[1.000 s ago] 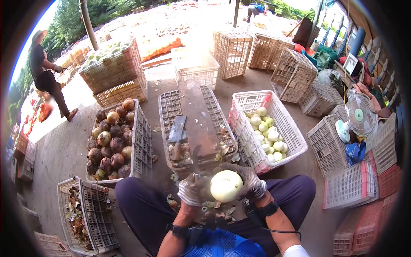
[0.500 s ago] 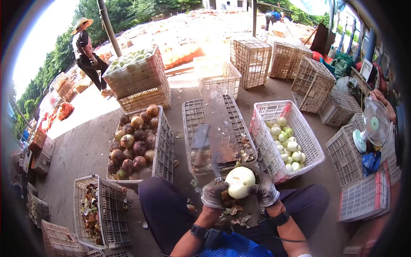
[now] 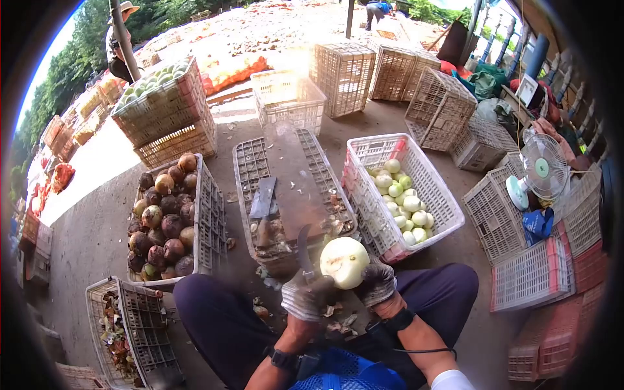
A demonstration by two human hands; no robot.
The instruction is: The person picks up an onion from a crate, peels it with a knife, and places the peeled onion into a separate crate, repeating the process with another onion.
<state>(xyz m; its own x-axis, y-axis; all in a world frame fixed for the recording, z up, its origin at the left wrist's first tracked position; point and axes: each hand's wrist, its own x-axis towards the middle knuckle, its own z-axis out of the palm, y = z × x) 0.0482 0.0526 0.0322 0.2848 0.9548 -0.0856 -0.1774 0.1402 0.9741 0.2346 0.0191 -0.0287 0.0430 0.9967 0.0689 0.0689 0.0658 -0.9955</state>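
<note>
A pale peeled onion [image 3: 344,262] with a brownish patch is between my two gloved hands. My right hand [image 3: 377,284] holds it from the right side. My left hand [image 3: 307,296] grips a small curved knife [image 3: 304,247], blade pointing up, beside the onion's left edge. In front stands an upturned crate [image 3: 250,159] with a board [image 3: 296,175] across it and a flat grey blade [image 3: 263,197] on its left. Unpeeled brown onions [image 3: 172,225] fill a crate on the left; peeled ones [image 3: 411,203] lie in a crate on the right.
A crate of peelings [image 3: 114,338] stands at lower left. Behind are stacked crates [image 3: 172,110] with pale produce and more crates [image 3: 341,78]. A fan [image 3: 545,167] stands at right. Two people are in the background, one [image 3: 377,12] bending over. Peelings lie on the floor.
The view has shifted, moving the crates left and up in the picture. The onion has turned, showing a brownish patch, and the curved knife now points upward beside it.
</note>
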